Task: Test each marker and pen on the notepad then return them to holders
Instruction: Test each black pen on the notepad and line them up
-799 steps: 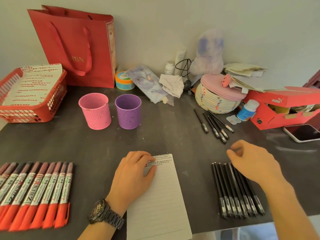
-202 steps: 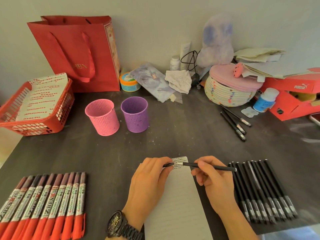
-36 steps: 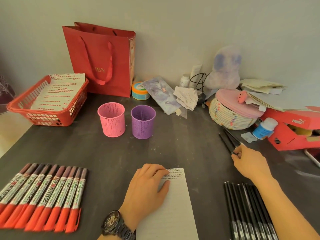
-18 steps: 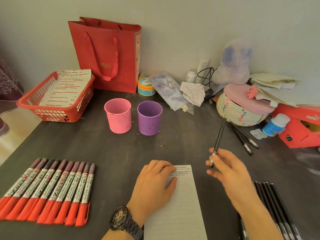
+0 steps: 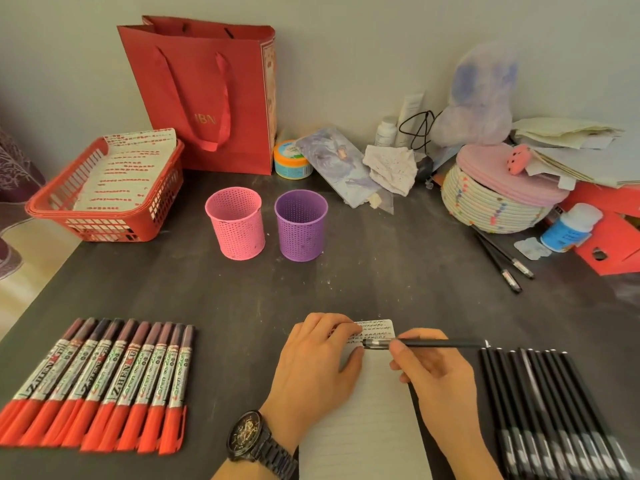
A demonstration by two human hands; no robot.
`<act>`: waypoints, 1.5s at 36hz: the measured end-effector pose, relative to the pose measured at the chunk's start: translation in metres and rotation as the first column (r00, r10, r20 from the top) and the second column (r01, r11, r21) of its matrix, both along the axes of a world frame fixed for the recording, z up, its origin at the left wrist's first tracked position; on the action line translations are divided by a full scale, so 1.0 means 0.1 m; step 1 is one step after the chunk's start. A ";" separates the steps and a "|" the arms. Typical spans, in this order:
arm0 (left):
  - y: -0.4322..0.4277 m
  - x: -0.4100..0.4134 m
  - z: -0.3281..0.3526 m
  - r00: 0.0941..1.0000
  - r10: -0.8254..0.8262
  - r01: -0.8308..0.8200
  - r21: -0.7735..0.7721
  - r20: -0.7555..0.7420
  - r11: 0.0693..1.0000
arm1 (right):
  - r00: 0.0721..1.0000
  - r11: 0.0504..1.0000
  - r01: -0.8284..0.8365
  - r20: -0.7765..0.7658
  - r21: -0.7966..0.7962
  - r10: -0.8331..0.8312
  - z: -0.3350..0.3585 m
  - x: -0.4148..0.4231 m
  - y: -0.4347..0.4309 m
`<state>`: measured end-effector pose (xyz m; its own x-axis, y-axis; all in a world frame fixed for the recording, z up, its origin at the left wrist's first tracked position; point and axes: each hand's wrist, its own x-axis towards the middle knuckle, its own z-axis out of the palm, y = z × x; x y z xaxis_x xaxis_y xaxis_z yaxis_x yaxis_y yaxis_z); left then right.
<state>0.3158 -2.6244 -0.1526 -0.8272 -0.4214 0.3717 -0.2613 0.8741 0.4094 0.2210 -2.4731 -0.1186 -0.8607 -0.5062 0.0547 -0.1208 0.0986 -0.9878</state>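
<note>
- At the near edge of the table, the right hand (image 5: 436, 379) pinches a black pen (image 5: 440, 344) between thumb and fingers. The left hand (image 5: 318, 368) lies loose and flat on the notepad (image 5: 374, 431), gripping nothing.
- That pen sits almost level, its long axis running left to right. The writing end hovers over the scribbled lines (image 5: 375, 330), pointing at the left fingertips.
- Whether the cap is on, I can't make out.
- With the left hand nearer the tip, I'd guess it pulls the cap; otherwise the right tilts the point down onto paper.
- The pink holder (image 5: 236, 223) and purple holder (image 5: 301, 225) stand well beyond the pad.
</note>
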 end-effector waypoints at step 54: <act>0.06 0.01 0.10 0.997 -0.046 0.037 0.124 0.069 0.992 | 0.981 0.985 0.122 0.163 -0.119 -0.102 0.06 -0.34 -0.13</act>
